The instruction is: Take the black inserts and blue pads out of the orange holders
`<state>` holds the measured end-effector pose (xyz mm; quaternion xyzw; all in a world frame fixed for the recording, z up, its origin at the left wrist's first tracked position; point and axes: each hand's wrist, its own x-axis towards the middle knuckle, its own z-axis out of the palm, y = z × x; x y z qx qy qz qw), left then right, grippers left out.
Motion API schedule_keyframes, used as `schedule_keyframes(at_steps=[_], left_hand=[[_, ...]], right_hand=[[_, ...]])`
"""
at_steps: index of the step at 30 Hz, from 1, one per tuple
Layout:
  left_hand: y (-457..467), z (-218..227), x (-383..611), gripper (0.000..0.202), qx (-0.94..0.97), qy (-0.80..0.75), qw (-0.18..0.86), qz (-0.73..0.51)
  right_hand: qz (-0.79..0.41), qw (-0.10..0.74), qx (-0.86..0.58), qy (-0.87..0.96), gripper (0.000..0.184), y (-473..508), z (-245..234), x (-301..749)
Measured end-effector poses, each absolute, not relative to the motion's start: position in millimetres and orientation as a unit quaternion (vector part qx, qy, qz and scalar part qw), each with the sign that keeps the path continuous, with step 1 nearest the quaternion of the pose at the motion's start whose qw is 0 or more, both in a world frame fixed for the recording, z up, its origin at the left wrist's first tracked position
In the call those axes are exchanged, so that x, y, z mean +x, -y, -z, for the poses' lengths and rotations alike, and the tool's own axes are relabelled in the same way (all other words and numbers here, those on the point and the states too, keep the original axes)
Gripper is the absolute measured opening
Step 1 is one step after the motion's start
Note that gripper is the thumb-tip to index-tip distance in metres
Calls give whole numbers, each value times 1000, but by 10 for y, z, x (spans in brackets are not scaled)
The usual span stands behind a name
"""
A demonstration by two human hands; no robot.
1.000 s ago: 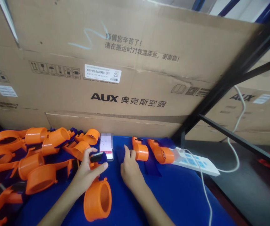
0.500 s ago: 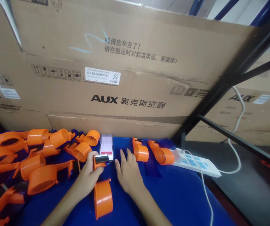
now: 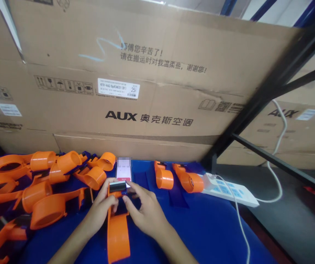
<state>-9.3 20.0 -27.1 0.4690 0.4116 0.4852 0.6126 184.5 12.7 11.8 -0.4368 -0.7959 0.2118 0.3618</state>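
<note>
Hands on orange dispenser, mid-tabletop

Cardboard box [image 3: 152, 73] fills the back, AUX print. Blue tabletop [image 3: 201, 227] below it. Pile of orange dispensers [image 3: 36, 183] at left, two more dispensers [image 3: 178, 178] right of centre, white power strip [image 3: 229, 189] beyond them. Phone [image 3: 123, 170] lies flat, just behind the hands. Orange dispenser [image 3: 118, 223] stands centre, black end up. Left hand [image 3: 101, 207] fingers clenched around its upper part; right hand [image 3: 146, 211] fingers pinch the black end from the right
</note>
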Motion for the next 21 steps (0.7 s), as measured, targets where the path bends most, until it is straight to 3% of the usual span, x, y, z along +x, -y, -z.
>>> schedule_keyframes(at_steps=[4, 11, 21], left_hand=[[-156, 206, -21, 39, 471, -376, 645, -470], [-182, 157, 40, 39, 479, -448, 586, -476], [-179, 171, 13, 32, 494, -433, 584, -476]], right_hand=[[-203, 356, -440, 799, 50, -149, 0, 1827], [-153, 290, -460, 825, 63, -103, -2, 1802], [-159, 286, -439, 837, 57, -111, 26, 1796]])
